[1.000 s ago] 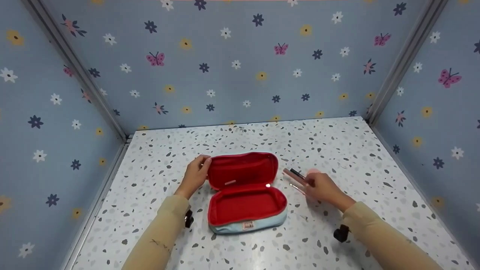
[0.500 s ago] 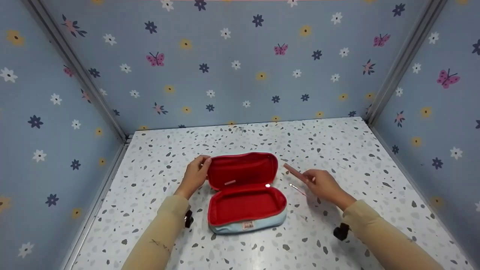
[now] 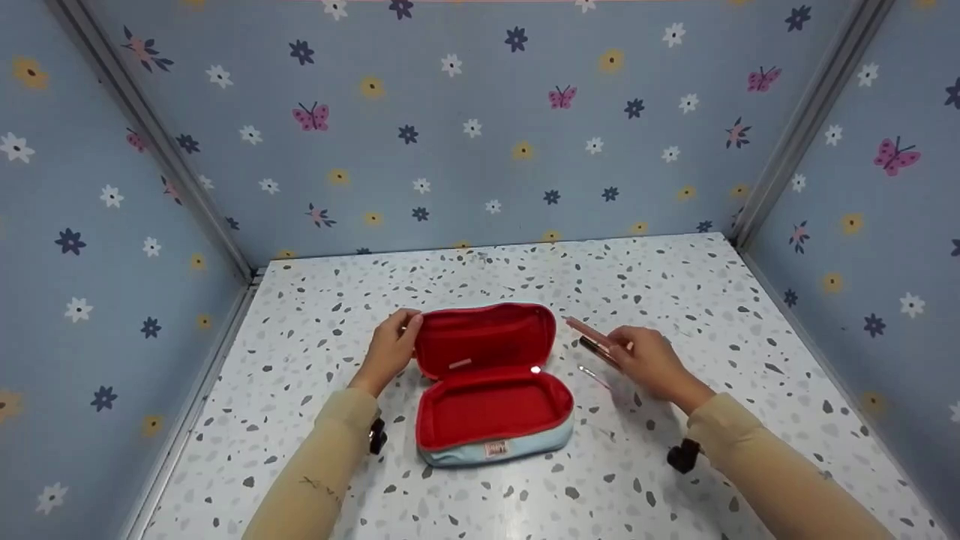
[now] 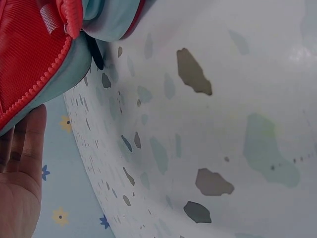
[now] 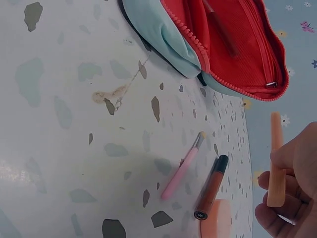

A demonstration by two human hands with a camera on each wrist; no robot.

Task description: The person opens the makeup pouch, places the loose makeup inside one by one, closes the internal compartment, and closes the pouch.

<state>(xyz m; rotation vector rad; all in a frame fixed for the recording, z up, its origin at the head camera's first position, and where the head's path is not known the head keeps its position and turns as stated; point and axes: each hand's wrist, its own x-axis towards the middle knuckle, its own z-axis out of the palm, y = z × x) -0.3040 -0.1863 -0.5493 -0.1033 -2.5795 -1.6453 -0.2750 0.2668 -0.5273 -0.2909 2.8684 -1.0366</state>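
Note:
A light blue zippered pouch (image 3: 495, 442) with a red lining lies unzipped, its lid (image 3: 484, 337) folded up at the back. My left hand (image 3: 393, 345) grips the lid's left edge, thumb at the front rim and the other fingers behind. In my right hand (image 3: 649, 360) a slim peach-pink stick (image 5: 276, 158) is pinched between thumb and fingers, raised over the table right of the pouch. Below it lie a lip gloss tube (image 5: 211, 187) with a black cap and a pink-handled makeup brush (image 5: 183, 168). A peach rounded piece (image 5: 216, 220) is beside the tube, partly cut off.
The speckled white table (image 3: 480, 510) is bounded at the back by a blue flowered wall (image 3: 480, 165), with similar walls at left and right. Inside the lid is a small pale tag (image 3: 460, 364).
My right hand has picked the peach-pink stick up off the table and shifted it slightly up and back, uncovering the lip gloss tube. The left hand and the pouch stay where they were.

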